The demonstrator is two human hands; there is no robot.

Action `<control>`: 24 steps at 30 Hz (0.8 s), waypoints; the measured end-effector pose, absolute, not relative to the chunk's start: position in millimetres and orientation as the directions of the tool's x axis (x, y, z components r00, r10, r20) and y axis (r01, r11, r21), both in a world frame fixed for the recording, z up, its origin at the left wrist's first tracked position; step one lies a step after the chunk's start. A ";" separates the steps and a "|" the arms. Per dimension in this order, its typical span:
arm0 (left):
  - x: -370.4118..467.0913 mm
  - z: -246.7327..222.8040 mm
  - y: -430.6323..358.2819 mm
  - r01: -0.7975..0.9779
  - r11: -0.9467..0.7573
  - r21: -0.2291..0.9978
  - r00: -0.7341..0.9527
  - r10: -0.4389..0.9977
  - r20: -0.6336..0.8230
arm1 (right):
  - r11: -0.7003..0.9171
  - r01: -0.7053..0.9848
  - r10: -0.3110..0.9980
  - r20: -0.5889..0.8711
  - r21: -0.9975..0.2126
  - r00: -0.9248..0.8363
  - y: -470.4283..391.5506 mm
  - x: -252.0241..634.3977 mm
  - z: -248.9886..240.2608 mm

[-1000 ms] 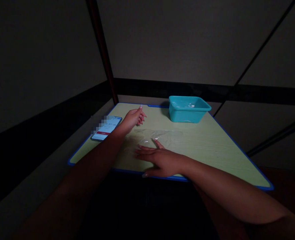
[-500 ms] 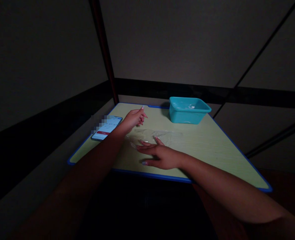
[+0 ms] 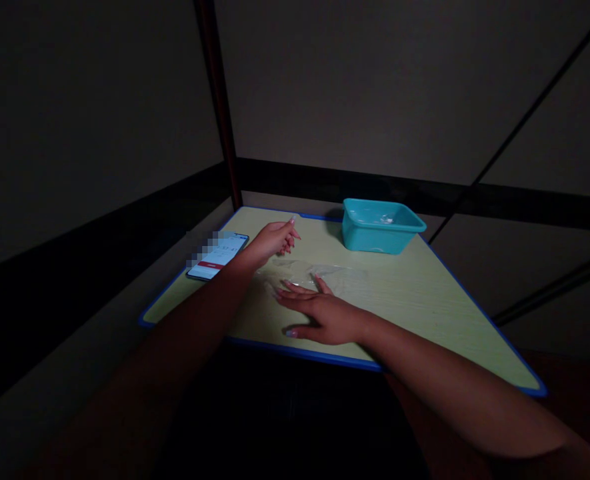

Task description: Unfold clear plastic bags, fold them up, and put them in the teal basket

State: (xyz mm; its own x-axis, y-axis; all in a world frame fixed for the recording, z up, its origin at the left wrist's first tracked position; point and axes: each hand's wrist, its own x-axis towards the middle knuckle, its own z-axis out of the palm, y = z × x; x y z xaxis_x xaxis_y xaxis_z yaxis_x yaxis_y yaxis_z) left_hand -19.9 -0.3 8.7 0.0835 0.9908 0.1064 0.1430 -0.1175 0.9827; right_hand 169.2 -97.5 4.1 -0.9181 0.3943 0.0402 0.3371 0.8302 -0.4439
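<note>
My right hand [image 3: 327, 318] lies palm down with its fingers spread, over a clear plastic bag or sheet [image 3: 347, 275] on the table. Highlights and creases mark the plastic, and its near part is partly covered by that hand. Just beyond the plastic's left part is my left hand [image 3: 277, 240], its fingers loosely curled and the thumb apart from them. Nothing shows between the left fingers.
A turquoise plastic basket [image 3: 379, 239] stands at the table's back right, with something clear and shiny inside. A phone [image 3: 219, 255] with a lit screen lies by the left edge. The pale table [image 3: 425, 313] has a blue rim; walls stand behind and left.
The view has shifted slightly, so everything sits a little to the right. Both hands keep nearly the same pose, and the plastic looks flatter beside the right fingertips.
</note>
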 end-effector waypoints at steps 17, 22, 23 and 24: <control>-17.5 11.1 -3.6 0.140 -0.101 0.985 0.103 0.991 0.087 | 0.847 0.378 0.430 0.063 -0.374 -0.901 -100.0 170.0 3.7; -17.6 10.5 -2.9 0.138 -0.102 0.985 0.099 0.991 0.089 | 0.852 0.383 0.427 0.052 -0.356 -0.903 -99.8 169.5 2.0; -17.4 10.6 -3.4 0.136 -0.102 0.985 0.096 0.991 0.089 | 0.854 0.382 0.424 0.046 -0.352 -0.905 -99.7 169.4 1.9; -17.1 11.0 -4.0 0.132 -0.103 0.986 0.095 0.991 0.091 | 0.855 0.383 0.423 0.044 -0.349 -0.905 -99.5 169.5 2.1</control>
